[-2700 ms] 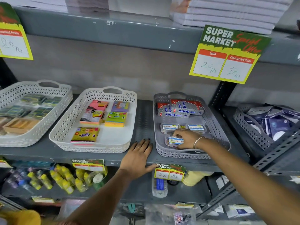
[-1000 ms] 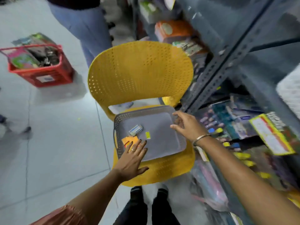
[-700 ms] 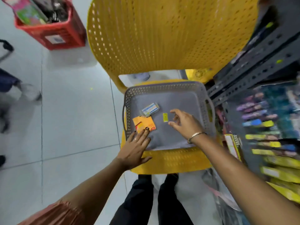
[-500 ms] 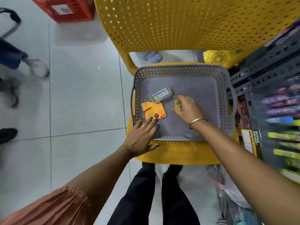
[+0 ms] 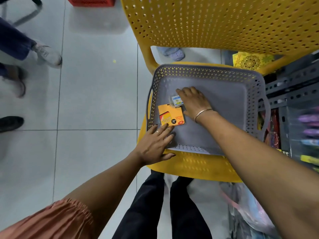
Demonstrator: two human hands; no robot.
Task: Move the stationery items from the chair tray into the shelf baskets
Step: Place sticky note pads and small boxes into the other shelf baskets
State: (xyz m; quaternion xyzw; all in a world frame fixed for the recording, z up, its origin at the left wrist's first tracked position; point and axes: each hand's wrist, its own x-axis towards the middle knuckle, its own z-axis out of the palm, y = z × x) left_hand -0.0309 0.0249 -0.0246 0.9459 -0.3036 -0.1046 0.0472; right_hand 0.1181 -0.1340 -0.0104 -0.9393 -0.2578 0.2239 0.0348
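Note:
A grey perforated tray (image 5: 238,94) sits on the seat of a yellow chair (image 5: 198,164). In its left part lie an orange pack of sticky notes (image 5: 170,115) and, just beyond it, a small clear box with a blue label (image 5: 177,101). My right hand (image 5: 194,102) is palm down over that box, index finger past its far side and thumb at its near side, closing around it. My left hand (image 5: 155,144) lies flat on the tray's front-left corner, fingers apart, fingertips touching the orange pack's near edge. A small yellow item seen earlier is hidden.
The chair's perforated back (image 5: 215,23) rises beyond the tray. Grey metal shelving (image 5: 293,100) with blurred goods stands at the right. Other people's feet (image 5: 46,56) and a red basket (image 5: 89,0) are on the tiled floor at the left. My legs (image 5: 164,204) stand before the chair.
I turned from the shelf basket down to the chair tray. My right hand slid left from the small yellow item onto the clear box. My left hand stayed by the orange pack.

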